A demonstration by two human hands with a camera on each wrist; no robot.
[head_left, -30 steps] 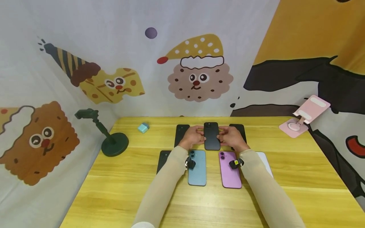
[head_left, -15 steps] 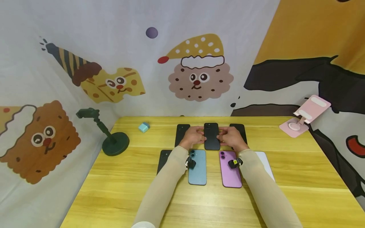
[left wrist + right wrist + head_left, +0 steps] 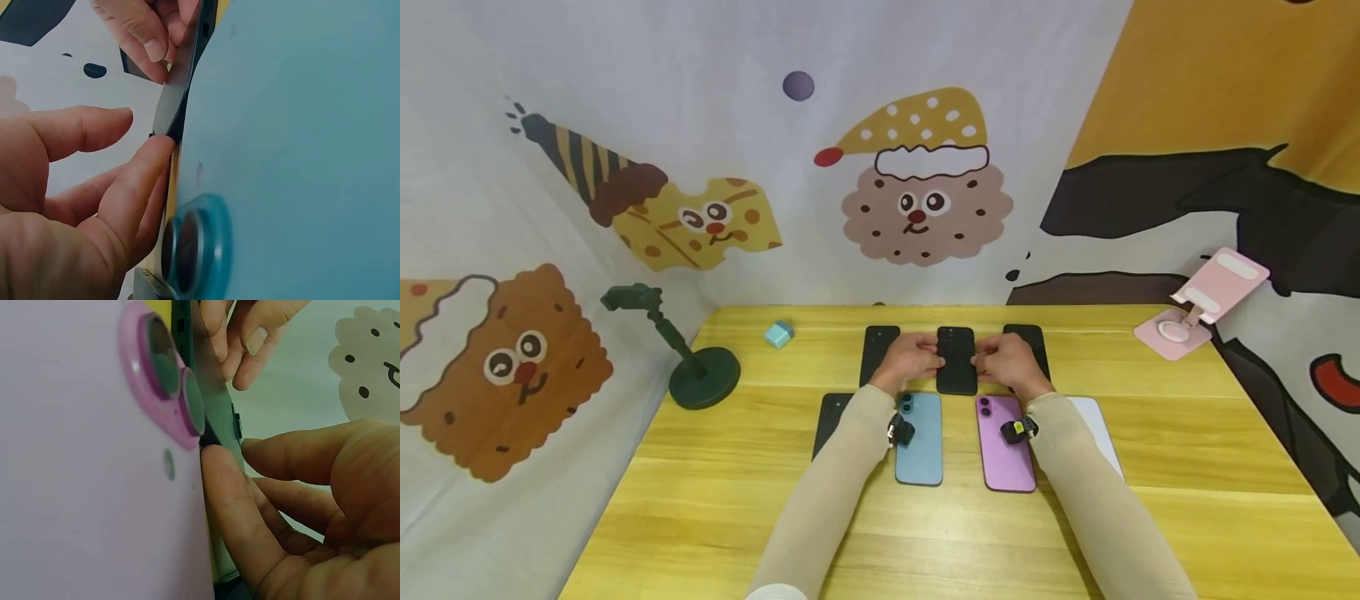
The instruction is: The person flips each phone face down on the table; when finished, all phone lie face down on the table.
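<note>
A black phone [image 3: 956, 360], back side up with its camera bump at the far end, is between both hands in the head view. My left hand [image 3: 912, 360] holds its left edge, and my right hand [image 3: 1009, 362] grips the right edge. In the left wrist view a fingertip meets the phone's rim while another finger stands apart above it. Two fingers of the right hand [image 3: 300, 506] close on the phone's edge in the right wrist view. Nearer to me lie a blue phone [image 3: 919, 454] and a purple phone [image 3: 1004, 458].
Black phones lie at back left [image 3: 878, 346], back right [image 3: 1033, 340] and front left [image 3: 830, 417], the last partly under my left arm. A white phone [image 3: 1097, 429] shows beside my right forearm. Around them are a green stand [image 3: 702, 379], pink stand [image 3: 1221, 287] and light-blue block [image 3: 778, 335].
The black phone between my hands has tipped down to lie flatter, its grey sheen turning darker. Both hands have stayed in nearly the same place.
</note>
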